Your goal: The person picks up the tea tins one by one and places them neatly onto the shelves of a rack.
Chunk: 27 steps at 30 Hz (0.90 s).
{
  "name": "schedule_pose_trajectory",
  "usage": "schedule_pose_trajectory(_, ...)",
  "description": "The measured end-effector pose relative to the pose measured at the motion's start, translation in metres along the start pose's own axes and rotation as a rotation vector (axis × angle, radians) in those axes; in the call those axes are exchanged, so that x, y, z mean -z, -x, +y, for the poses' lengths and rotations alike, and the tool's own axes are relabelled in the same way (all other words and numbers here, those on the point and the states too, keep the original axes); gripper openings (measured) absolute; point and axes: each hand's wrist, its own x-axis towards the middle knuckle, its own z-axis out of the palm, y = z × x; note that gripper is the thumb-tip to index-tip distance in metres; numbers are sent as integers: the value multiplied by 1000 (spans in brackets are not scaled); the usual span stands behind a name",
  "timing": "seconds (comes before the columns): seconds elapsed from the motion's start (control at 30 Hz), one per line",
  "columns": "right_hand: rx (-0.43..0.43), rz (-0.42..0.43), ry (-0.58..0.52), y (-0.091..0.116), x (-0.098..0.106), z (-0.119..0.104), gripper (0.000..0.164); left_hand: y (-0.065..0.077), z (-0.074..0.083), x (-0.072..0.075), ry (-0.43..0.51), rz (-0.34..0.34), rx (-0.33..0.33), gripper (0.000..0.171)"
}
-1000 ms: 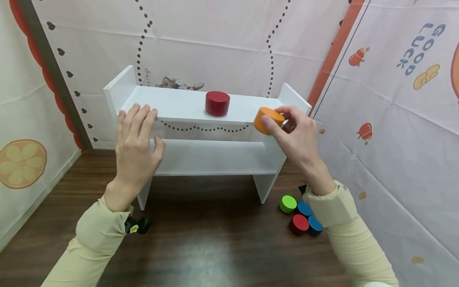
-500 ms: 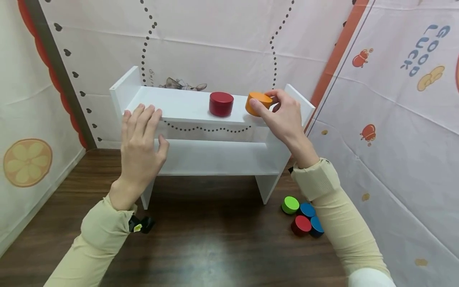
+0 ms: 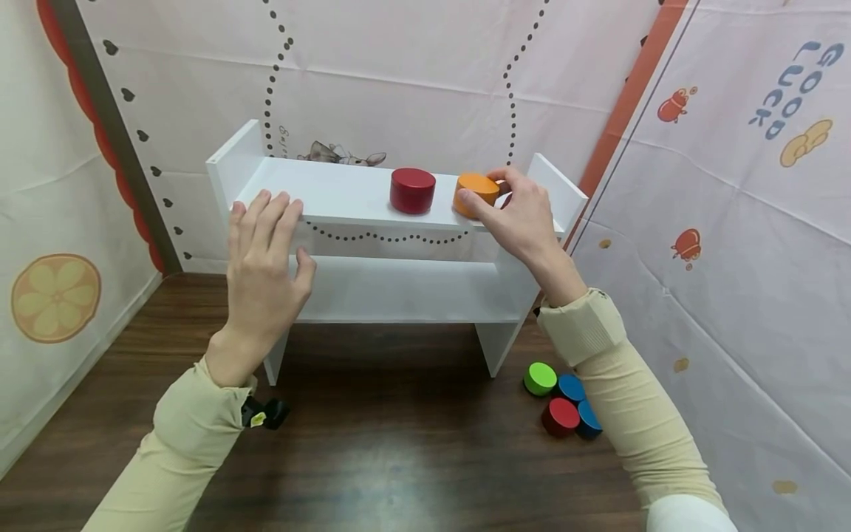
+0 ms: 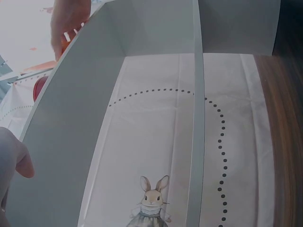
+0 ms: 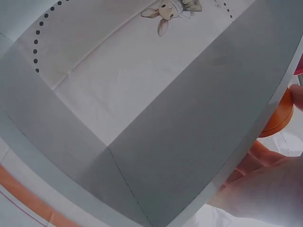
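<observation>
In the head view, an orange round block (image 3: pixel 476 193) sits on the right part of the white shelf's top board (image 3: pixel 332 188). My right hand (image 3: pixel 525 218) pinches this block between thumb and fingers. A dark red patch shows behind those fingers; what it is, I cannot tell. Left of the orange block, with a small gap, stands a red round block (image 3: pixel 412 191). My left hand (image 3: pixel 266 266), fingers extended, lies at the top board's front edge near its left end. The right wrist view shows the orange block (image 5: pixel 279 116) partly hidden by the board's edge.
On the dark wooden table (image 3: pixel 372 443), right of the shelf, a green block (image 3: pixel 540 378), a red block (image 3: pixel 561 417) and two blue blocks (image 3: pixel 589 420) cluster near my right sleeve. Upright side panels (image 3: pixel 236 166) bound the top board. Printed cloth (image 3: pixel 399 74) hangs behind and beside.
My right hand has brought the orange block left and down from in front of the shelf onto the top board. My left hand has stayed at the shelf edge.
</observation>
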Motion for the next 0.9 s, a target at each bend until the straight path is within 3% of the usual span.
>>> schedule_pose_trajectory(0.17, 7, 30, -5, 6, 3, -1, 61, 0, 0, 1, -8, -5, -1, 49)
schedule_pose_trajectory(0.27, 62, 126, -48, 17, 8, 2, 56, 0, 0, 1, -10, -8, -1, 49)
schedule_pose_trajectory(0.4, 208, 301, -118, 37, 14, 16, 41, 0, 0, 1, -10, -10, -2, 49)
schedule_pose_trajectory(0.53, 270, 390, -124, 65, 18, 40, 31, 0, 0, 1, -9, -12, -2, 50)
schedule_pose_trajectory(0.67, 214, 396, -61, 98, 15, 74, 27, 0, 0, 1, -7, -10, -1, 50)
schedule_pose_trajectory(0.77, 109, 367, 12, 125, 8, 106, 28, -1, 1, 2, -6, -7, 2, 50)
schedule_pose_trajectory(0.9, -78, 235, 197, 163, -1, 148, 43, 0, 2, 1, -5, -4, 9, 49)
